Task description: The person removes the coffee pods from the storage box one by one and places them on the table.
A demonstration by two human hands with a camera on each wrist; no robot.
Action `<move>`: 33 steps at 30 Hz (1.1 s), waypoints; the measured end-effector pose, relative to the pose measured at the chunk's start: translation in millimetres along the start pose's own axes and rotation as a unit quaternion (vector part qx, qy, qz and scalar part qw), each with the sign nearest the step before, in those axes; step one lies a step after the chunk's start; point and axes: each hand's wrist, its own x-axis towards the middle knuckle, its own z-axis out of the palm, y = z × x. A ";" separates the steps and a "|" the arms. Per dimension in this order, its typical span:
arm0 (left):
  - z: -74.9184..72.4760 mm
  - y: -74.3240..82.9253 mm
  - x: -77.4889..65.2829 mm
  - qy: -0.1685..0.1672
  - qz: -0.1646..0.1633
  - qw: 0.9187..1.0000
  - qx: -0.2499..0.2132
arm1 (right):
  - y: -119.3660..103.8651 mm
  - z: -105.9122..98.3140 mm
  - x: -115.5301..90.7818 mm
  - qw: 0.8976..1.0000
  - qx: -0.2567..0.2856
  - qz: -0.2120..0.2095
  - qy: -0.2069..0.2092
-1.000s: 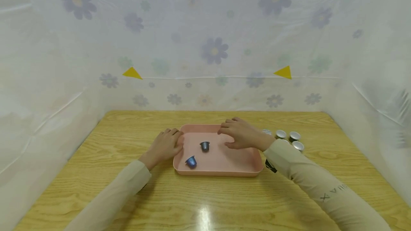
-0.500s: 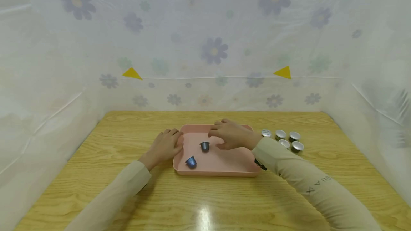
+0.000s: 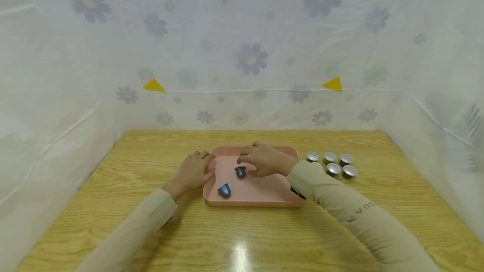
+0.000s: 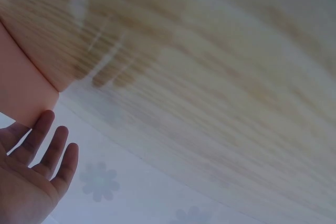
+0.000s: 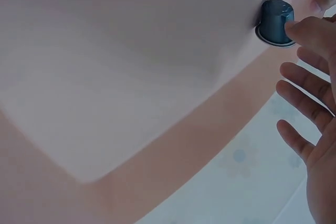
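A shallow pink tray (image 3: 261, 203) rests on the wooden table. My left hand (image 3: 193, 171) grips its left rim, thumb inside and fingertips at the outer wall, as the left wrist view shows. Inside the tray a dark grey coffee capsule (image 3: 240, 172) lies on its side, and a blue coffee capsule (image 3: 224, 190) lies nearer to me. My right hand (image 3: 264, 159) reaches over the tray to the dark capsule, its fingers spread around it. In the right wrist view the thumb (image 5: 307, 31) overlaps that capsule; the other fingers stand apart from it.
Right of the tray, several coffee capsules (image 3: 333, 169) with silver lids upward stand in two rows on the table (image 3: 242, 234). The right forearm partly hides one. Behind the table hangs a white flowered curtain (image 3: 211, 53), and similar sheeting closes both sides.
My right hand has moved left across the tray, to the dark capsule, uncovering more of the capsules at right. My left hand, the tray and both capsules in it have stayed put.
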 end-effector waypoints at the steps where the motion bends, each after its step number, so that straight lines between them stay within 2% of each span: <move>1: 0.2 0.1 0.2 0.000 0.000 1.000 0.000 | -0.6 0.3 0.8 1.000 -0.001 0.001 -0.002; 12: -0.5 0.3 0.5 -0.008 -0.006 1.000 -0.005 | -5.6 6.6 10.5 1.000 0.003 0.001 -0.019; 24: -0.6 1.4 0.0 -0.007 -0.005 1.000 -0.001 | -7.9 12.2 11.5 1.000 0.006 -0.004 -0.031; 33: -1.0 1.7 0.2 -0.007 -0.008 1.000 -0.006 | -10.0 11.9 12.5 0.999 0.002 0.008 -0.054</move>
